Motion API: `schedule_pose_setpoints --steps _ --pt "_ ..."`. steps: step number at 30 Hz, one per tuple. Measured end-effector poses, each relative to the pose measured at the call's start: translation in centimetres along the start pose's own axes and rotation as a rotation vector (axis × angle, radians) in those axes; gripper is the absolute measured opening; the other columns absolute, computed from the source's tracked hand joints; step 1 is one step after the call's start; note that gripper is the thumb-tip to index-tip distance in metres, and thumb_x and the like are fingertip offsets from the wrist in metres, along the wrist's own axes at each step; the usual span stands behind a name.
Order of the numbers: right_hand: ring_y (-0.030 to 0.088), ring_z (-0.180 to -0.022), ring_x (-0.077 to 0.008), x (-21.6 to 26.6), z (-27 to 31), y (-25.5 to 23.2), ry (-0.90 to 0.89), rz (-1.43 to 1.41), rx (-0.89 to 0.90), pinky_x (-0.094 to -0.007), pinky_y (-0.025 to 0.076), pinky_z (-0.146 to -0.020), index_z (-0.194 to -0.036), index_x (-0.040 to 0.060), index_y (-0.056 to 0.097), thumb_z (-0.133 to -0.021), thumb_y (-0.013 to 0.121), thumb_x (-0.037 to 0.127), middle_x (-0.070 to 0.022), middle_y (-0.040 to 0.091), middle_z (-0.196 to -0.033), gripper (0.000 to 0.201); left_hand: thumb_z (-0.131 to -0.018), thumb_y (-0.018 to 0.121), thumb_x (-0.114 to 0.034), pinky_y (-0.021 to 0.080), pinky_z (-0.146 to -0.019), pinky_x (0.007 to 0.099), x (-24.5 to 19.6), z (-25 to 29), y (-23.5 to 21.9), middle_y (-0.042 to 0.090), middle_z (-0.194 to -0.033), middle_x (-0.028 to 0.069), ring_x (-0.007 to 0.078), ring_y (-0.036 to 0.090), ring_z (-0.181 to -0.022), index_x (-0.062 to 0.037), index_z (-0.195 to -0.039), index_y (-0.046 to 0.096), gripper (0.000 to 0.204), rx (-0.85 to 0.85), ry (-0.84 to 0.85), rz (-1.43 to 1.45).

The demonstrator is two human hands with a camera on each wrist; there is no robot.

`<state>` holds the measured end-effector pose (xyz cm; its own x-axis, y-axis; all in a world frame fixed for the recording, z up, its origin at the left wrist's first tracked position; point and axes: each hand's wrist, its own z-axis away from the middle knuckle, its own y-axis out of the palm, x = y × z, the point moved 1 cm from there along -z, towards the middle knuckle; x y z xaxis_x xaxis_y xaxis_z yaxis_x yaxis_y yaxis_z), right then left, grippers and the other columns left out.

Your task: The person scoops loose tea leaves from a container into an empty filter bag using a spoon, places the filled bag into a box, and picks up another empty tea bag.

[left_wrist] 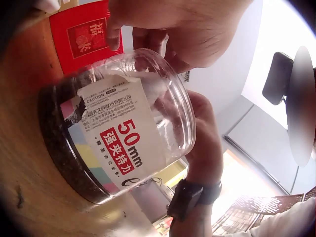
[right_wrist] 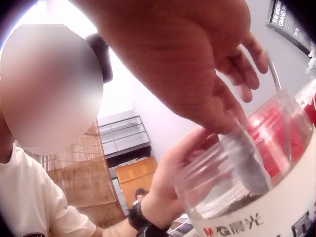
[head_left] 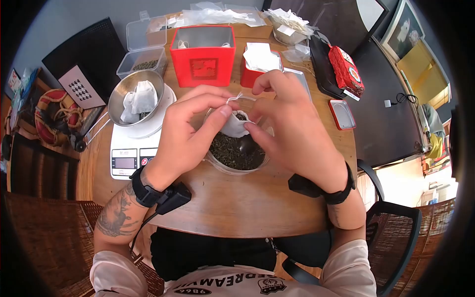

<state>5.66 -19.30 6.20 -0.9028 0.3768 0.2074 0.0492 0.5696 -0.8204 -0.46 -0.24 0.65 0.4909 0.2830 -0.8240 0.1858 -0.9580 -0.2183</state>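
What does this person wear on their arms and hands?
Both hands are bare. The left wrist carries a black strap with a small black box and a black cable; the left forearm is tattooed. The right wrist has a matching black strap and box. Short pale sleeves.

Head looks down; wrists upward, sharing jar point(left_wrist: 128, 128).

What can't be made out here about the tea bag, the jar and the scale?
- Tea bag: fill level hidden, head view, fingers of both hands cover it.
- Spoon in the clear jar: handle hidden under the right hand.
- Scale display: too small to read, head view.
- Tea bag, wrist views: blocked by palms and jar wall.
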Motion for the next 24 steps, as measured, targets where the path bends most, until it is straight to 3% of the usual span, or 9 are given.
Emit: schedule_pose_setpoints --steps 2,9,11,20,24 --pt "0.056 -0.102 -0.0332 -0.6 -0.2 -0.7 0.013 -0.166 0.024 -0.0414 0.047 -0.085 -0.087 0.0009 0.070 -0.073 0.077 0.004 -0.0142 0.058 -0.106 0.015 -0.096 0.061 -0.004 0.048 -0.096 0.0326 0.0 0.0 0.0 0.069 -0.112 0.0125 0.0204 0.064 -0.107 0.0037 -0.102 0.071 0.014 -0.039 -0.004 0.021" --pt "0.059 -0.094 -0.0335 -0.7 -0.8 -2.0 0.060 -0.326 0.007 -0.0404 0.048 -0.082 -0.084 -0.0006 0.068 -0.076 0.077 0.004 -0.0131 0.063 -0.095 0.013 -0.093 0.068 -0.008 0.051 -0.087 0.0310 -0.4 0.3 0.3 0.072 -0.101 0.0116 0.0200 0.068 -0.097 0.0016 -0.100 0.071 0.012 -0.113 0.013 0.045" --pt "0.064 -0.090 -0.0238 -0.5 -0.9 -2.2 0.050 -0.264 0.026 -0.0347 0.050 -0.085 -0.083 -0.0013 0.067 -0.077 0.077 -0.001 -0.0101 0.066 -0.092 0.012 -0.093 0.069 -0.008 0.052 -0.085 0.0309 -0.2 0.2 0.3 0.072 -0.099 0.0115 0.0200 0.068 -0.094 0.0018 -0.099 0.070 0.012 -0.110 0.041 0.025" --pt "0.066 -0.086 -0.0230 -0.1 -0.8 -1.8 0.088 -0.366 0.060 -0.0335 0.051 -0.079 -0.094 -0.0022 0.066 -0.077 0.081 0.005 -0.0102 0.069 -0.091 0.023 -0.092 0.070 -0.007 0.052 -0.081 0.0311 -0.7 0.3 0.3 0.072 -0.094 0.0117 0.0200 0.069 -0.088 0.0026 -0.097 0.070 0.011 -0.089 0.090 -0.038" --pt "0.064 -0.077 -0.0293 0.2 -0.7 -1.3 0.070 -0.387 0.021 -0.0369 0.051 -0.070 -0.094 -0.0003 0.066 -0.078 0.078 0.007 -0.0138 0.065 -0.080 0.021 -0.092 0.070 -0.007 0.052 -0.081 0.0311 -0.8 0.4 0.5 0.072 -0.093 0.0113 0.0195 0.069 -0.088 0.0025 -0.097 0.070 0.011 -0.109 0.114 -0.008"
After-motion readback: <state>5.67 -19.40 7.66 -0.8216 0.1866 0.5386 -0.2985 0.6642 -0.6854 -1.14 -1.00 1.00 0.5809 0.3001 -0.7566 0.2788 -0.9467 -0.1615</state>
